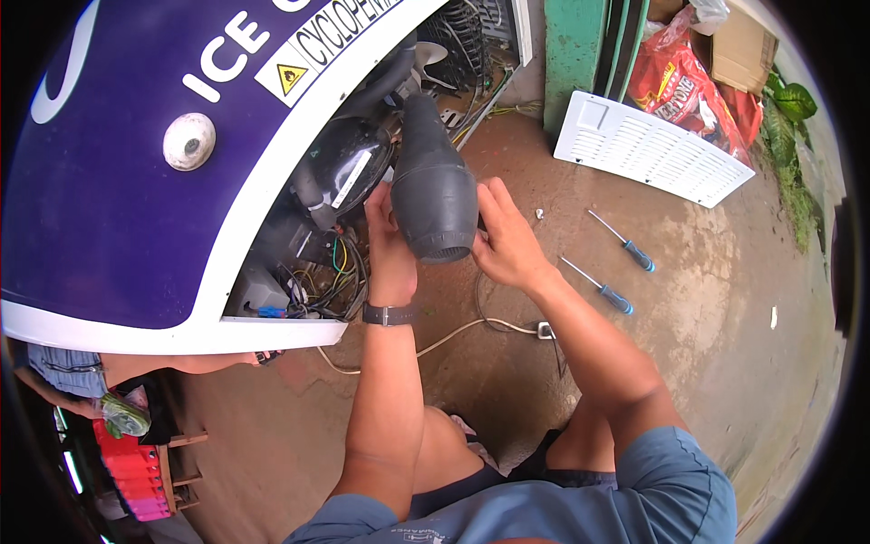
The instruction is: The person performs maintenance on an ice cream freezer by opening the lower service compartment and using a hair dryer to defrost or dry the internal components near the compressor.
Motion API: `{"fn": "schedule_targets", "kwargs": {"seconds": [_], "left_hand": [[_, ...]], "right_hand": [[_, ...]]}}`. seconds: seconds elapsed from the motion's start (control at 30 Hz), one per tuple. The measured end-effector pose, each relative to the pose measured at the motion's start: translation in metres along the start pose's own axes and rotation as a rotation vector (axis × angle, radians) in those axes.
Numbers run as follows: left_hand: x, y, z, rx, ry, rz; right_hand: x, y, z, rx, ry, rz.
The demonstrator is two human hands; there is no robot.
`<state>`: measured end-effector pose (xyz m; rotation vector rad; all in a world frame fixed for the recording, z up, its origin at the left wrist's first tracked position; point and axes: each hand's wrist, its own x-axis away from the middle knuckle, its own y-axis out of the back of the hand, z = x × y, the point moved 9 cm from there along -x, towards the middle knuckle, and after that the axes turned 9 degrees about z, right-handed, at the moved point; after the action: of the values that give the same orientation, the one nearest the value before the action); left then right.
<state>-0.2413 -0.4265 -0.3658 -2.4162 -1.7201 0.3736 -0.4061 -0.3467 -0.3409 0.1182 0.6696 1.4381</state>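
A black handheld blower (pixel 435 186), wide at its vented rear and narrowing to a long nozzle, points into the open machine compartment of a purple-and-white chest freezer (pixel 136 263). My left hand (pixel 390 245), a dark band on its wrist, grips the blower from the left; its fingers are partly hidden. My right hand (pixel 509 238) is closed against the blower's right side, with some fingertips behind the body. Beside the nozzle sit a black compressor (pixel 349 168), a fan blade (pixel 430 62) and, lower down, loose wires (pixel 340 276).
Two blue-handled screwdrivers (pixel 616 297) lie on the concrete floor to the right. A white louvred panel (pixel 648 150) leans near red bags (pixel 680 86) and a green post (pixel 573 63). A cord with a plug (pixel 545 331) crosses the floor. Another person's leg (pixel 172 364) shows at left.
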Motion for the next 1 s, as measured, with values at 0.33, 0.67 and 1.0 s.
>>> {"fn": "schedule_targets", "kwargs": {"seconds": [0.33, 0.67, 1.0], "left_hand": [[0.026, -0.061, -0.012, -0.123, 0.021, 0.258], [0.023, -0.044, -0.032, -0.049, -0.119, 0.056], [0.033, -0.022, -0.013, -0.232, -0.07, 0.077]], "right_hand": [[0.002, -0.013, 0.01, 0.005, 0.026, -0.051], [-0.032, 0.009, -0.011, -0.212, -0.025, -0.01], [-0.135, 0.002, -0.085, -1.433, -0.459, -0.304]]}}
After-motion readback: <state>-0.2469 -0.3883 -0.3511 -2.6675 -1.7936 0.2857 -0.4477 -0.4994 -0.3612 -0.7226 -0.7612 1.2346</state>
